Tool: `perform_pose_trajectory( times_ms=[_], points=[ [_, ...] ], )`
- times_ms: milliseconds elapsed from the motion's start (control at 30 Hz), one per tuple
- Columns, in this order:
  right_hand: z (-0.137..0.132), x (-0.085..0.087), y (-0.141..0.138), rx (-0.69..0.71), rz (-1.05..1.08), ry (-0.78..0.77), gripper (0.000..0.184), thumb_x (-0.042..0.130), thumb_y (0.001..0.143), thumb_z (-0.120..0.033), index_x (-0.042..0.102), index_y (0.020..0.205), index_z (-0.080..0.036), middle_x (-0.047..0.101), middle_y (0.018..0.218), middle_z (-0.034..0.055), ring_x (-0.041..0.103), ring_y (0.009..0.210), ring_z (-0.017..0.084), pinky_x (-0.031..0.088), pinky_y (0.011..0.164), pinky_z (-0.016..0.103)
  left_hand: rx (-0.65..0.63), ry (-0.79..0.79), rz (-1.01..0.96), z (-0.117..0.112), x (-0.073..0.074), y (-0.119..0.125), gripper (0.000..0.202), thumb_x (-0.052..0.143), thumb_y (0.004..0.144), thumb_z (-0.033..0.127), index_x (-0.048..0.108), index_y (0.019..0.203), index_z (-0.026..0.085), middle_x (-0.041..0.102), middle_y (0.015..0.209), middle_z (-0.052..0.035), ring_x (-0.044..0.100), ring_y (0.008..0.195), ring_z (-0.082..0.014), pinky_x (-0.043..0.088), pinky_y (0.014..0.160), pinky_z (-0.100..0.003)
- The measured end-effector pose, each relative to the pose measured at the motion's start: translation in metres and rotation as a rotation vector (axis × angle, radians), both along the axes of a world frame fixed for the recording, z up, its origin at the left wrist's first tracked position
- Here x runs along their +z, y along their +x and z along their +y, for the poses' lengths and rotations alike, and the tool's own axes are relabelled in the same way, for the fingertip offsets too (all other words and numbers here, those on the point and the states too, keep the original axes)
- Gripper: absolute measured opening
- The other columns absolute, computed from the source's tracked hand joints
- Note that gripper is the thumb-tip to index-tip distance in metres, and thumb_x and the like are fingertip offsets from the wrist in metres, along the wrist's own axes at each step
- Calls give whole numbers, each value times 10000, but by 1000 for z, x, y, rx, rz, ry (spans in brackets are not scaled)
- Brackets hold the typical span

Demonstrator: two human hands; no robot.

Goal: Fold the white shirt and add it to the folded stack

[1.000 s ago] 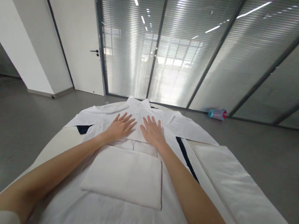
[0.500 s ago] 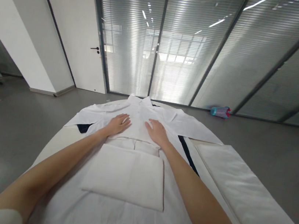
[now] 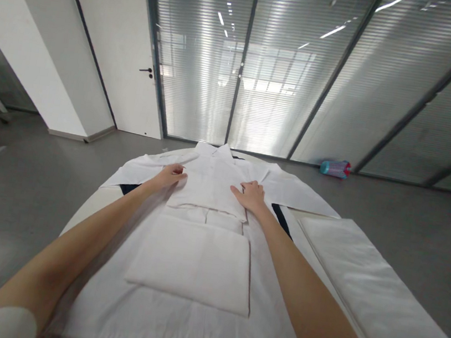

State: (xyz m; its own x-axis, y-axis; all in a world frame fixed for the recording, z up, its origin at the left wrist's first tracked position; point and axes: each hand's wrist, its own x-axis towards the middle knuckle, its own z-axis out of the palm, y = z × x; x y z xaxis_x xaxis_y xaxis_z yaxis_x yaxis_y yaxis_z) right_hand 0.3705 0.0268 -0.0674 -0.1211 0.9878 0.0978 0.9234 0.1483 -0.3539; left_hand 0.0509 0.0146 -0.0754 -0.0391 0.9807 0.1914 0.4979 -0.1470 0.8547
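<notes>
A white collared shirt [image 3: 285, 191] lies spread on the table, its sleeves out to both sides and its collar at the far end. Along its middle runs a narrower white fabric panel [image 3: 210, 189] with a near hem. My left hand [image 3: 169, 177] is at that panel's left edge, thumb on the cloth and apart from the bent fingers. At the right edge, my right hand [image 3: 250, 196] has its thumb stretched inward and its fingers curved. Both hands look open; their fingertips are partly hidden. Closer to me lies a folded white cloth rectangle [image 3: 195, 263] on the shirt.
A long folded white cloth [image 3: 376, 291] lies along the right side of the white table [image 3: 97, 204]. Dark cloth [image 3: 283, 220] shows beneath the shirt. On the floor by the glass wall lies a blue and pink object [image 3: 334, 168]. A white door [image 3: 113, 41] stands at back left.
Both hands have moved apart, from lying flat on the middle panel to its left and right edges. Their fingers are more bent now. The view has shifted slightly.
</notes>
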Motion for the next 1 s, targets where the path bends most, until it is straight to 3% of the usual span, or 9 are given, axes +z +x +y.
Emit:
perform_pose_trajectory(
  times_ms=[133, 267, 333, 433, 500, 567, 700, 833, 1000],
  points=[
    [6, 2, 11, 44, 195, 8, 553, 674, 805, -555, 629, 1206, -178, 599, 1228, 141, 518, 1200, 312, 377, 1032, 440, -114, -133, -171, -2, 13, -6, 552, 801, 592, 478, 619, 1000, 153, 613, 761, 5, 522, 585, -122, 379, 537, -245],
    [10, 8, 19, 162, 644, -170, 512, 743, 772, -389, 535, 1204, -208, 662, 928, 25, 636, 832, 171, 496, 739, 276, -80, -205, -153, -6, 25, -10, 549, 869, 539, 371, 652, 982, 130, 640, 782, -11, 552, 602, -115, 347, 504, -221],
    [10, 12, 21, 137, 790, -292, 489, 766, 760, -345, 535, 1161, -187, 632, 770, -11, 590, 639, 125, 437, 556, 213, -59, -300, -152, -10, 28, -9, 545, 877, 562, 343, 657, 1006, 117, 623, 677, -3, 536, 534, -111, 307, 464, -215],
    [8, 18, 26, 98, 805, -502, 352, 806, 734, -377, 587, 896, -153, 512, 559, -51, 416, 440, 65, 270, 404, 186, -75, -489, -219, -17, 31, -7, 672, 876, 626, 299, 579, 1198, 111, 574, 561, 21, 543, 455, -125, 257, 402, -203],
    [6, 21, 31, 151, 762, -642, 351, 810, 733, -399, 562, 783, -156, 459, 500, -64, 326, 389, 39, 198, 370, 184, -94, -562, -302, -21, 32, -7, 769, 877, 647, 245, 488, 1302, 142, 595, 602, 21, 602, 472, -145, 294, 383, -190],
    [4, 24, 34, 214, 742, -723, 348, 812, 733, -373, 557, 842, -163, 496, 519, -56, 356, 388, 46, 197, 358, 172, -114, -592, -391, -21, 33, -7, 751, 858, 669, 183, 458, 1305, 171, 609, 657, 26, 646, 497, -155, 390, 405, -189],
    [2, 30, 31, 271, 818, -606, 380, 779, 766, -275, 512, 1024, -194, 559, 595, -57, 457, 429, 73, 278, 372, 158, -99, -443, -623, -15, 36, -4, 574, 769, 721, 55, 478, 1205, 159, 616, 698, 35, 696, 564, -165, 573, 576, -256],
    [5, 28, 15, 84, 942, -277, 240, 668, 867, -243, 483, 1019, -218, 483, 529, -96, 375, 372, 59, 267, 362, 151, -87, -185, -850, -11, 39, 6, 434, 695, 777, 4, 509, 1151, 120, 683, 788, -36, 742, 768, -193, 611, 741, -289],
    [6, 16, 13, -20, 871, -355, 248, 643, 890, -236, 483, 1078, -214, 462, 471, -105, 395, 351, 80, 282, 353, 158, -118, -334, -907, -11, 29, 8, 434, 691, 791, 11, 518, 1184, 77, 703, 916, -141, 742, 885, -273, 624, 793, -368]
  ],
)
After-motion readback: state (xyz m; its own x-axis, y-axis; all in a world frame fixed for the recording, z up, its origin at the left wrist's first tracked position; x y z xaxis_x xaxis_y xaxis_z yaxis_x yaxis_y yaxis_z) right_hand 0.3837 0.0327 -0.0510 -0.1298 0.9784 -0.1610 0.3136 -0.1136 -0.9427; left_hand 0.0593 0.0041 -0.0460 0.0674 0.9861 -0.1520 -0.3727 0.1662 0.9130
